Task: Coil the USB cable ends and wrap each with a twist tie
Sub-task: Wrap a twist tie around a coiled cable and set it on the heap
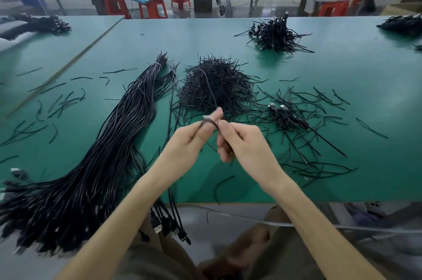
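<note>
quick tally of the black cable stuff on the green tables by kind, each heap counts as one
long cable bundles: 2
twist tie heap: 1
far cable heaps: 3
small coiled cable cluster: 1
held USB cable: 1
total: 8

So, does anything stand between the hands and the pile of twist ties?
Nothing visible does. The pile of twist ties lies on the table just beyond the left hand and right hand. Only the USB cable they pinch arcs over it.
</note>
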Demonstrator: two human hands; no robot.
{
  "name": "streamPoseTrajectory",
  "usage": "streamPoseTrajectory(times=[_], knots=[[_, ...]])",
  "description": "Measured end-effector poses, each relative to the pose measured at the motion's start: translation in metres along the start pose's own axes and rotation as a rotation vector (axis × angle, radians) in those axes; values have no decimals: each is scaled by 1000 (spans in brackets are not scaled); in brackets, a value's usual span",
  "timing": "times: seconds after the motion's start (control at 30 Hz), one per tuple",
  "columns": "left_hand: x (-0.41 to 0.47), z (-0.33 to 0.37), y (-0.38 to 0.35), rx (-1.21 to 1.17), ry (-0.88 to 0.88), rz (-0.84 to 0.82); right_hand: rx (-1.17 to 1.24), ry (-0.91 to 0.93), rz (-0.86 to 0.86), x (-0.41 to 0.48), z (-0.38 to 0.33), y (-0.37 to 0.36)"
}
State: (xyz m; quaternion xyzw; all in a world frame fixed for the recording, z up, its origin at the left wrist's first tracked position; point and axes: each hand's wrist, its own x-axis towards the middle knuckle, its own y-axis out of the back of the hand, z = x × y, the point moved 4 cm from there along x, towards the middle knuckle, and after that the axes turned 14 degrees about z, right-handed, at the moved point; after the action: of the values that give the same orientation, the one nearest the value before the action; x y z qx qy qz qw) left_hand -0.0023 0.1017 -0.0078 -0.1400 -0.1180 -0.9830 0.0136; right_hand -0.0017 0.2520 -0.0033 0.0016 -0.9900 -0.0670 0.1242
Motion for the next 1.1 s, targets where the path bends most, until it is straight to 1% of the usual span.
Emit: streamPoseTrajectory(times=[0.07, 0.13, 0.2, 0.23, 0.3, 0.37, 0.4, 0.47, 0.53, 0.57, 0.6, 0.63, 0.67, 0.7, 0.77, 0.8, 0.87, 0.9, 0.93, 1.0, 1.1], knots=[[3, -4, -5, -438, 219, 129, 61, 6, -33, -4, -1, -11], [9, -2, -7, -836, 423, 184, 28, -10, -112, -11, 4, -27], [13, 5, 0, -1068, 539, 189, -69, -29, -160, -14, 15, -35], [14, 9, 5, -1116, 550, 180, -125, -29, -169, -13, 21, -34], [12, 14, 19, -1082, 509, 151, -259, -21, -154, -9, 33, -23], [8, 20, 37, -924, 415, 55, -393, 6, -71, -3, 42, -6], [5, 23, 43, -789, 356, -15, -428, 23, -8, 1, 45, 2], [-2, 24, 46, -395, 242, -151, -461, 69, 111, 10, 44, 14], [-10, 18, 33, 14, 148, -277, -484, 118, 203, 22, 34, 18], [-13, 12, 24, 175, 116, -325, -481, 147, 238, 27, 26, 17], [-15, 6, 17, 292, 91, -340, -460, 170, 265, 31, 18, 16], [-14, -1, 10, 343, 74, -315, -415, 185, 285, 34, 10, 13], [-11, -6, 6, 338, 56, -248, -346, 189, 295, 35, 4, 9], [-8, -10, 3, 276, 49, -148, -270, 185, 289, 34, -1, 3], [-4, -16, 0, 5, 88, 27, -154, 174, 239, 26, -5, -13], [-2, -18, -1, -180, 136, 72, -119, 169, 204, 20, -5, -21], [-1, -20, -7, -573, 244, 65, -79, 150, 160, 10, 0, -34], [0, -19, -7, -705, 273, 65, -57, 126, 155, 7, 2, -36], [1, -19, -6, -771, 288, 78, -20, 90, 158, 5, 5, -36], [2, -18, -5, -798, 295, 105, 49, 29, 173, 6, 8, -33], [2, -16, -8, -835, 349, 165, -1, 73, 149, 2, 8, -35]])
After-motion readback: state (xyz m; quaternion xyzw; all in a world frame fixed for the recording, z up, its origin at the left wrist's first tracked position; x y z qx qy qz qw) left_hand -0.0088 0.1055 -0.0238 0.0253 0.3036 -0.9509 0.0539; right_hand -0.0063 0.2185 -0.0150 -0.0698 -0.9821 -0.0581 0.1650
